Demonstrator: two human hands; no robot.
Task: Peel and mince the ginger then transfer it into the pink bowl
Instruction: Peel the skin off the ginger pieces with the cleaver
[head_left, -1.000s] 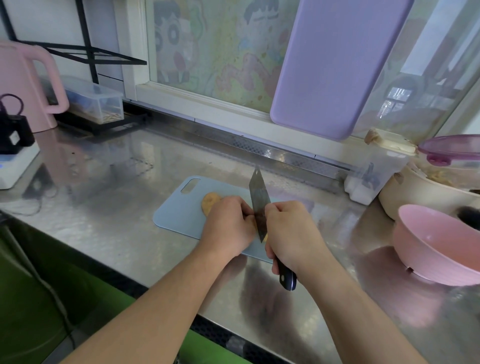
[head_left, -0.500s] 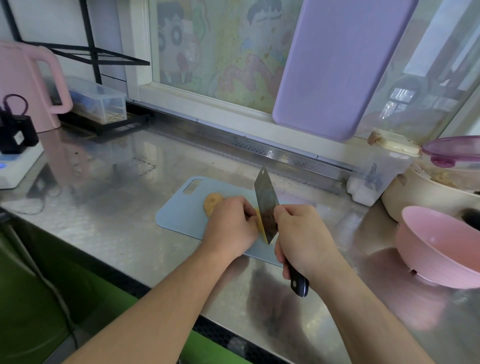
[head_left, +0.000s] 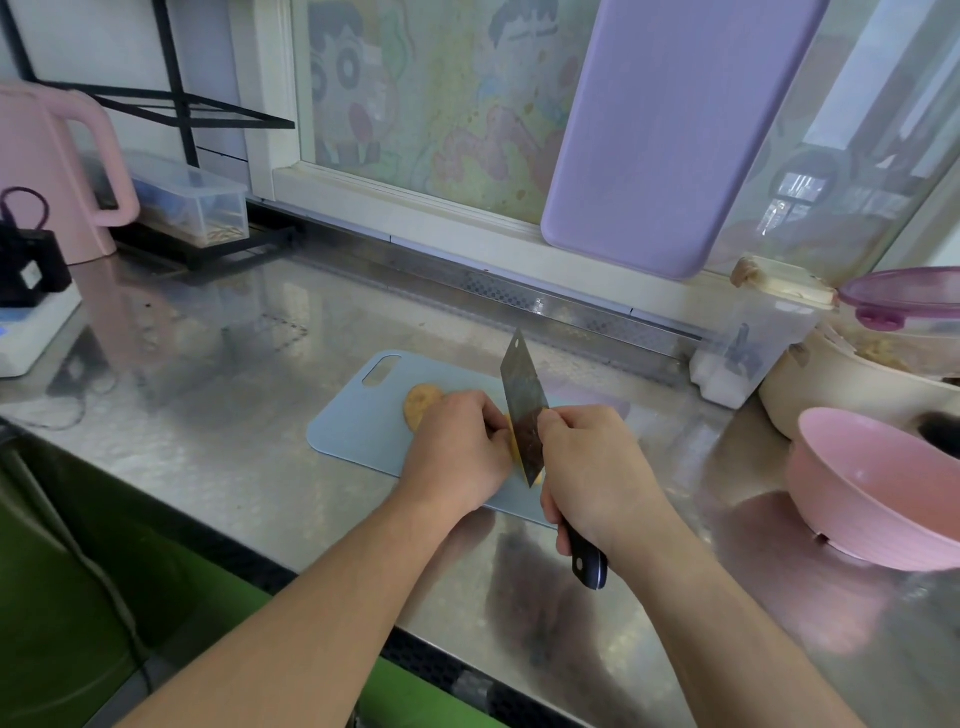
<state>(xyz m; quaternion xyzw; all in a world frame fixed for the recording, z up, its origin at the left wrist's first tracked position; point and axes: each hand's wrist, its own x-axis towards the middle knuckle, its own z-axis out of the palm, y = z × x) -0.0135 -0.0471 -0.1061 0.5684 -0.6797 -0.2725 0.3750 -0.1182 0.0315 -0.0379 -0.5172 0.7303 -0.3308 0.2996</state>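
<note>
On the blue board (head_left: 358, 431), the left hand (head_left: 457, 452) pins the ginger (head_left: 514, 441) while the right hand (head_left: 597, 467) grips the knife (head_left: 524, 410) — slicing, it seems, with mincing next — pink bowl (head_left: 872, 493) waiting far right.

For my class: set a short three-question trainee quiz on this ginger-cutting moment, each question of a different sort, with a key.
1. True or false: the right hand grips the knife by its handle.
2. Multiple choice: where does the loose ginger slice lie? A) in the pink bowl; B) on the blue cutting board, left of the left hand; C) on the bare steel counter.
3. Short answer: what does the left hand hold against the blade?

Key
1. True.
2. B.
3. The ginger piece, mostly hidden by the fingers and the blade.
</note>
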